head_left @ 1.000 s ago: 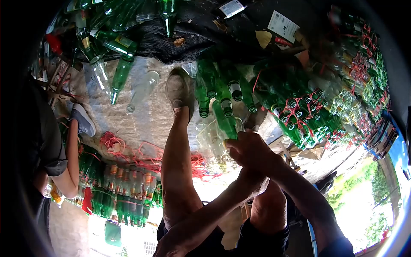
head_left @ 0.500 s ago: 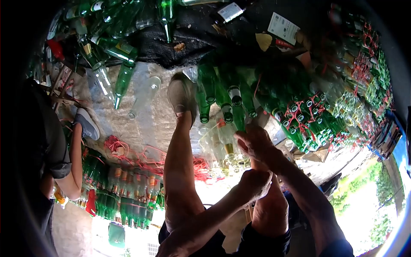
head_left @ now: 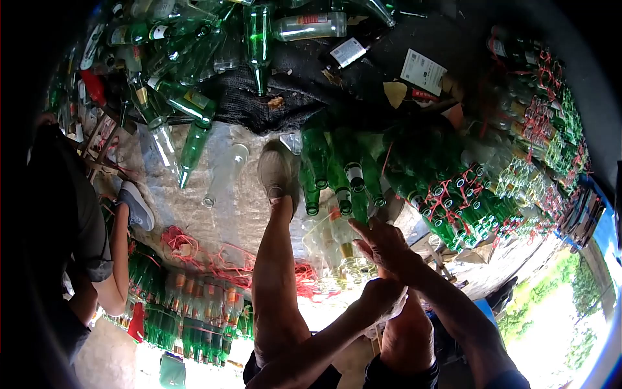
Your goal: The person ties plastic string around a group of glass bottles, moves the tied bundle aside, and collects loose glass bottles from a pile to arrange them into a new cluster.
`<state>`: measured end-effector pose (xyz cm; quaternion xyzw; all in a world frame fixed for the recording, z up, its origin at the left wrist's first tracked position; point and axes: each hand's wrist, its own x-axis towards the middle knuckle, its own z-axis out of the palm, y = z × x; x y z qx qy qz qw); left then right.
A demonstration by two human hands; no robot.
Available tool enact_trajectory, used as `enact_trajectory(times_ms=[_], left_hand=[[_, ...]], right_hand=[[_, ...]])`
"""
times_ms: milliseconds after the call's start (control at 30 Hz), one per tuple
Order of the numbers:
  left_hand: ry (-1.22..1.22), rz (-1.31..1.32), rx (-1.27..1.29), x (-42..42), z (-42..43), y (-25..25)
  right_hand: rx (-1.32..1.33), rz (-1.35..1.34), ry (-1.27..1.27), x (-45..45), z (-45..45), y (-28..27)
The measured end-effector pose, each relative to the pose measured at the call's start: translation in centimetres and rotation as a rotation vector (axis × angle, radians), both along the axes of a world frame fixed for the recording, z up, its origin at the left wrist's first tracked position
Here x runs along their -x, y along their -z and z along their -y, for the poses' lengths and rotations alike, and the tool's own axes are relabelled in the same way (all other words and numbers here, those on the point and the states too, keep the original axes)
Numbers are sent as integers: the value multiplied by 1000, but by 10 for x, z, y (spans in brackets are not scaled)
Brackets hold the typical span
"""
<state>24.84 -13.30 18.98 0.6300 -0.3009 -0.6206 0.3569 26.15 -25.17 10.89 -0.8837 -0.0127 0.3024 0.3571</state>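
My left hand is closed in a fist over my right knee, beside my right wrist. What it holds, if anything, is hidden. Just beyond it, my right hand has its fingers apart and reaches toward the nearest green glass bottle. Whether the fingertips touch that bottle I cannot tell. Several green bottles stand close together between my feet, their necks toward me. Some clear glass bottles are partly hidden behind my right hand and the green ones.
Bundles of bottles tied with red string stand on the right. Loose bottles lie ahead on the left. Tangled red string lies by my left leg. A co-worker's shoe is at the left. More bottles stand in rows behind.
The fingers of my right hand have spread from a more curled pose. My left hand stays closed beside the right wrist. The view has tipped, so the floor and bottles sit lower in it.
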Motion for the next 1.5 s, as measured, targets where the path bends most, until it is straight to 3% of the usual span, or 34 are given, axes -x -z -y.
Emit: enact_trajectory(times_ms=[133,233,467,567,600,633,667,700,767,900,967,1133,1167,1300,1367,1400,1500], left_hand=[[-100,111,5,3,0,-5],[16,37,7,0,-3,-3],[-34,94,100,-5,-6,1],[-59,112,109,-18,-5,-3],[-74,150,146,-14,-7,0],[-88,185,183,-8,-8,3],[-45,225,198,-2,-8,7],[-55,202,187,-12,-6,4],[-72,153,163,-40,-5,-6],[-187,7,86,-47,-6,-6],[-183,-20,63,-52,-6,-7],[-358,2,107,-55,-8,-3],[-233,-43,43,-76,-6,-9],[-372,181,113,-45,-1,3],[-457,265,100,-38,-1,4],[-206,110,-35,-73,0,-8],[-295,38,14,-77,-2,-4]], right_hand=[[6,-90,-11,-3,1,-12],[8,-169,-63,-7,7,-21],[60,-235,-102,-29,30,-60],[113,-21,-162,-65,56,-62],[143,24,101,-99,57,-65],[216,54,97,-109,67,-47],[123,233,193,-140,79,-37],[85,161,278,-165,88,-27],[101,319,350,-210,107,21],[415,345,353,-292,163,132],[592,152,385,-336,163,135],[689,213,300,-386,174,190],[691,261,259,-389,183,206],[766,295,231,-398,201,230],[823,164,245,-403,193,217],[797,168,236,-404,195,216],[791,177,122,-398,200,211]])
